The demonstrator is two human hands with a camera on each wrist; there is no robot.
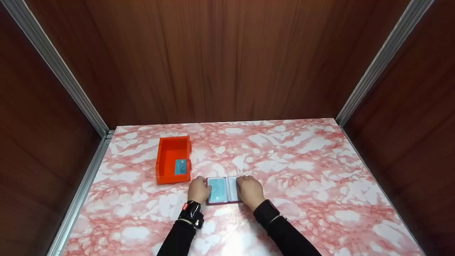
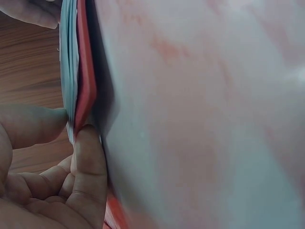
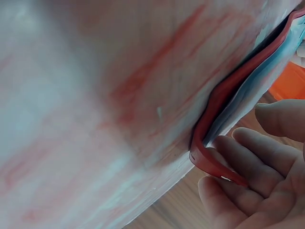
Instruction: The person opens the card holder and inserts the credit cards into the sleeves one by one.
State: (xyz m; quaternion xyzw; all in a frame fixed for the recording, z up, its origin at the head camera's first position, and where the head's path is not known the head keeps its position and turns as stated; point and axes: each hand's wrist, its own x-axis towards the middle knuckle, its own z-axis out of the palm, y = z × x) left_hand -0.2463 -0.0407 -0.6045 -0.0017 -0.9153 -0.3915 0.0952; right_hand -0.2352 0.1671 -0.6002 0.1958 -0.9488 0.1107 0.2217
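A small card holder (image 1: 232, 190) with a dark red cover lies open between both hands, its clear sleeves facing up. A light blue card (image 1: 217, 191) shows in its left sleeve. My left hand (image 1: 198, 190) pinches the holder's left edge; in the left wrist view the thumb (image 2: 35, 125) presses the sleeves and a finger (image 2: 90, 152) backs the red cover (image 2: 86, 71). At the opposite edge is my right hand (image 1: 251, 192). Its curled fingers (image 3: 259, 164) hold the bent end of the red cover (image 3: 209, 160), while the thumb (image 3: 281, 117) stands off the sleeves.
An orange open bin (image 1: 158, 160) stands to the left, beyond the left hand, with another blue card (image 1: 180, 167) inside near its front right corner. The red-and-white marbled table (image 1: 291, 185) is enclosed by brown wood-grain panels (image 1: 220, 60) with metal corner rails.
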